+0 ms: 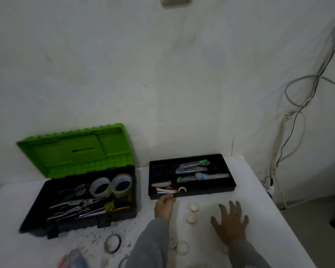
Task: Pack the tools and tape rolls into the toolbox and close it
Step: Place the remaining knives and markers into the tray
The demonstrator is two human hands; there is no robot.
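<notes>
The black toolbox (39,213) stands open at the left with its green lid (74,149) tilted back. Inside lie two clear tape rolls (112,185), scissors, pliers (75,206) and a yellow-handled screwdriver (112,206). To its right sits the black organiser tray (228,187) holding utility knives, staplers and a small white roll. My left hand (163,206) grips the tray's front-left edge. My right hand (230,221) hovers flat with spread fingers over the white table. Small white tape rolls (193,206) lie between my hands, and more lie near my left sleeve.
A thin black-rimmed tape roll (112,243) lies in front of the toolbox, and a blurred red-and-blue object (74,260) sits at the bottom edge. Grey cables (298,113) hang down the wall at the right. The table's right edge runs diagonally past my right hand.
</notes>
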